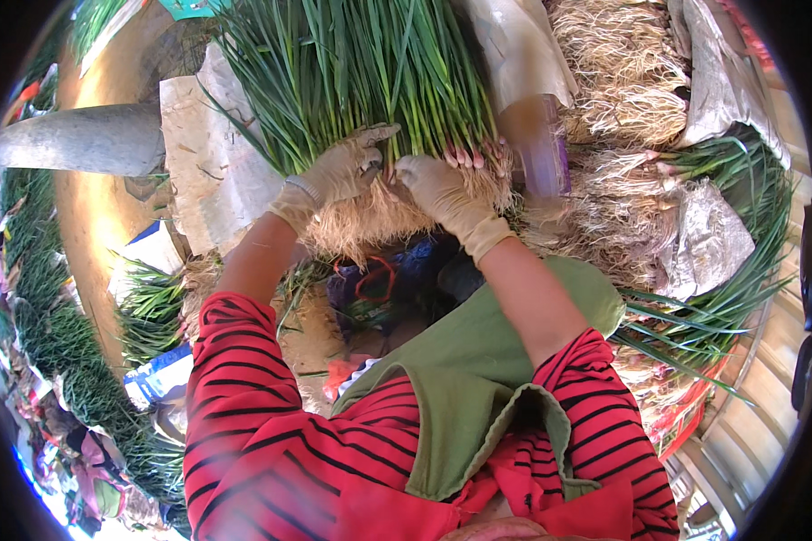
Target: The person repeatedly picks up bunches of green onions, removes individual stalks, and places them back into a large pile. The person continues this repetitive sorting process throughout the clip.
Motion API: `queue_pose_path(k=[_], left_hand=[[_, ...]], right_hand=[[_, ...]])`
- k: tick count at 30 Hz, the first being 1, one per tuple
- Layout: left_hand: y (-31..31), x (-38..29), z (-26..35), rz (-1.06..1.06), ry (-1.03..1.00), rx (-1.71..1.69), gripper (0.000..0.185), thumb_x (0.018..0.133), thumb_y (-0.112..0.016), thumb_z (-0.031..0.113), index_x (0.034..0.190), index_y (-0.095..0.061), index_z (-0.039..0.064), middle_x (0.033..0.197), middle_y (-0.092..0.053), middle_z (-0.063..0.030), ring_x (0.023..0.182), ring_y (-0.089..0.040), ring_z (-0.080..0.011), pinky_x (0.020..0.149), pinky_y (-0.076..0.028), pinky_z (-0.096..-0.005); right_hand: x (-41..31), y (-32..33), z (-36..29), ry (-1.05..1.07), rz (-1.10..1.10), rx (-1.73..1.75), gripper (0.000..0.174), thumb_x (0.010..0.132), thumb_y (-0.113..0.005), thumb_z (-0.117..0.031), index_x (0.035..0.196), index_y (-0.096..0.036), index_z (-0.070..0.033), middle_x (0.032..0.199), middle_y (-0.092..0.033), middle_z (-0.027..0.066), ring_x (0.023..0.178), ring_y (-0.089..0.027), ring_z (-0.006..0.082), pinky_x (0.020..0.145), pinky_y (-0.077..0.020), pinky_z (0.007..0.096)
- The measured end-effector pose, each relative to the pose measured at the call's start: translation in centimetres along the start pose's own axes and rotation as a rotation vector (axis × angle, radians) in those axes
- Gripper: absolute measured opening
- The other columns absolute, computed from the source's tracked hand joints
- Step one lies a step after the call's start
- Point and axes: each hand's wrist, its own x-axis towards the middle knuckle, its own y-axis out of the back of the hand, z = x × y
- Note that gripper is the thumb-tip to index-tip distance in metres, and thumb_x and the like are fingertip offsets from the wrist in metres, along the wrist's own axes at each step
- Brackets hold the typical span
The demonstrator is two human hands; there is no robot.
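Note:
Long green stalks, garlic greens or a similar allium (352,61), lie spread in front of me, leaves pointing away and pale roots (372,220) towards me. Both my hands wear thin whitish gloves. My left hand (342,166) rests over the base of the stalks, its index finger stretched across them and the thumb near the roots. Close beside it, my right hand (440,193) has its fingers bent at the root ends; whether they pinch a stalk is hidden. Pinkish bulbs (470,157) show just right of that hand.
More rooted bundles (616,196) are heaped at the right, partly under pale sheeting (710,237). A creased sheet (210,162) lies left of the stalks, beside a grey post-like piece (81,138). Smaller green bundles (150,311) and a blue-and-white packet (159,379) are at the lower left.

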Motion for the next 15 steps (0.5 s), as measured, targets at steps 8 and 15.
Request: queue_pose_path(k=[8,15], left_hand=[[0.1,1.1,0.5,-0.057,0.532,-0.82,0.028,0.069,-0.048,-0.011,0.095,-0.055,-0.001,0.139,-0.038,-0.0076,0.104,-0.05,-0.0138,0.071,-0.044,-0.0229],[0.5,1.4,2.2,0.064,0.853,-1.553,0.013,0.068,-0.054,-0.008,0.078,-0.058,-0.001,0.139,-0.038,-0.0111,0.121,-0.043,-0.0276,0.082,-0.046,-0.0308]], right_hand=[[0.2,-2.4,-0.5,0.222,-0.203,-0.458,0.019,0.08,-0.053,-0.012,0.096,-0.062,-0.009,0.091,-0.064,0.008,0.082,-0.064,0.0273,0.072,-0.0501,0.0432],[1.4,6.2,-3.1,-0.486,-0.079,0.772,0.013,0.086,-0.047,0.002,0.091,-0.058,0.006,0.079,-0.063,0.0143,0.071,-0.063,0.0155,0.056,-0.0535,0.0249]])
